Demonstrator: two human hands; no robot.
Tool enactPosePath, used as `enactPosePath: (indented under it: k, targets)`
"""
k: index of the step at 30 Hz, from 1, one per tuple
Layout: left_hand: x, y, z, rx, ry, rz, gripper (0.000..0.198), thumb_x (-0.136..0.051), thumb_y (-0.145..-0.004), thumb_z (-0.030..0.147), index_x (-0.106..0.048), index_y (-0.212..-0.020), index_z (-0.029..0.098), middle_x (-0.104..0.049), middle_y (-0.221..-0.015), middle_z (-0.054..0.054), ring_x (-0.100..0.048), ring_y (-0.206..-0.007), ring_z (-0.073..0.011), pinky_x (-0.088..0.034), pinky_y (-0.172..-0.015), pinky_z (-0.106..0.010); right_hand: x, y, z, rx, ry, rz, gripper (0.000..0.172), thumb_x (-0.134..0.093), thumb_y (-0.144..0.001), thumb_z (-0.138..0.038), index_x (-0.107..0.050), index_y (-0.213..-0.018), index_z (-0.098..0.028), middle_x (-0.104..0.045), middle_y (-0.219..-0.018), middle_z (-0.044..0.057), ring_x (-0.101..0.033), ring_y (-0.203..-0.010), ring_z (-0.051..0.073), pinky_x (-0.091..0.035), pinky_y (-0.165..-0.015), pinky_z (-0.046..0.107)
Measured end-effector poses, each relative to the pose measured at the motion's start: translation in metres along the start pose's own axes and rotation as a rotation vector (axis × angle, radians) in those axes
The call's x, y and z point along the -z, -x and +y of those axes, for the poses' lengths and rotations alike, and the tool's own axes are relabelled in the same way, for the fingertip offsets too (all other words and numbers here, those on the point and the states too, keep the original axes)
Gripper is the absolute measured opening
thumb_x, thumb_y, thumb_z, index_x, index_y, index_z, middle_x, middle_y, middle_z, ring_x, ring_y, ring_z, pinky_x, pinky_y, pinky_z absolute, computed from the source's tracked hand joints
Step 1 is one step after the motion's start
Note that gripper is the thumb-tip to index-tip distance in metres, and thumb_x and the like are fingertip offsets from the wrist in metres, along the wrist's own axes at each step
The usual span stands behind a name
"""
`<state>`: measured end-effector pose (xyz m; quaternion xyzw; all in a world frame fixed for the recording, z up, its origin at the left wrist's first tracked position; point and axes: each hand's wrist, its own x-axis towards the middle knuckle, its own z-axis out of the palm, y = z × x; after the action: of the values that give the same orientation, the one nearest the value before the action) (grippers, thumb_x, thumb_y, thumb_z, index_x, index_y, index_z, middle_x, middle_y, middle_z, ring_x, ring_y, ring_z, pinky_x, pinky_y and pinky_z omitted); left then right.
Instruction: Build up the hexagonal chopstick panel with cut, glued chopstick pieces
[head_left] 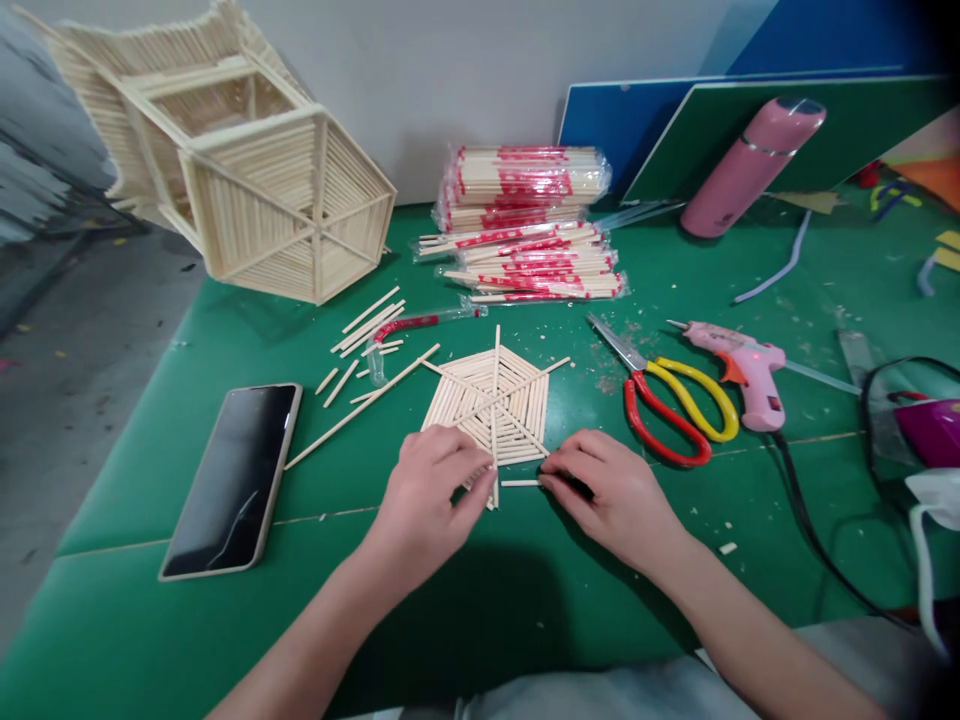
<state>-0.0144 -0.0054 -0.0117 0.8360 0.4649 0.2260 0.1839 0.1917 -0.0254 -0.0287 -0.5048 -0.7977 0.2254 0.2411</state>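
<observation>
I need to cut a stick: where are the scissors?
In the head view, the scissors lie right of centre, just left of the pink glue gun.

Head-worn view (the only one), facing forward and down, close above green table (pixel 525 570)

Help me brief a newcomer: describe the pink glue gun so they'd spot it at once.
On the green table, find the red-and-yellow-handled scissors. Just right of them lies the glue gun, pink like the bottle behind it, but set apart by its orange trigger.
</observation>
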Motion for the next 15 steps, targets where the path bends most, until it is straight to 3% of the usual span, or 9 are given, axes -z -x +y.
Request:
enactPosePath:
  k: [5, 15]
  targets:
    - [-0.013, 0.017, 0.005, -0.026, -0.072, -0.005, 0.012, -0.050, -0.078, 0.021, -0.058, -0.087, 0.018, -0.058, -0.088, -0.006, -0.050, -0.084, -0.0192, -0.036, -0.075, -0.036, 0.002, -0.004, -0.003, 0.060, 0.082, -0.095, 0.015, -0.048, -0.083, -0.024, -0.061, -0.079, -0.019, -0.057, -0.076, 0.003, -0.048, -0.072, 0.015, -0.038, -0.066, 0.029]
    - [-0.018, 0.017, 0.003, -0.031, -0.055, 0.008, 0.009, -0.049, -0.079, 0.020, -0.057, -0.085, 0.019, -0.058, -0.087, -0.005, -0.049, -0.085, -0.0193, -0.036, -0.076, -0.037, 0.001, -0.007, -0.004, 0.082, 0.225, -0.174, 0.019, -0.043, -0.086, -0.022, -0.060, -0.078, -0.018, -0.056, -0.074, 0.004, -0.047, -0.071, 0.015, -0.037, -0.065, 0.029]
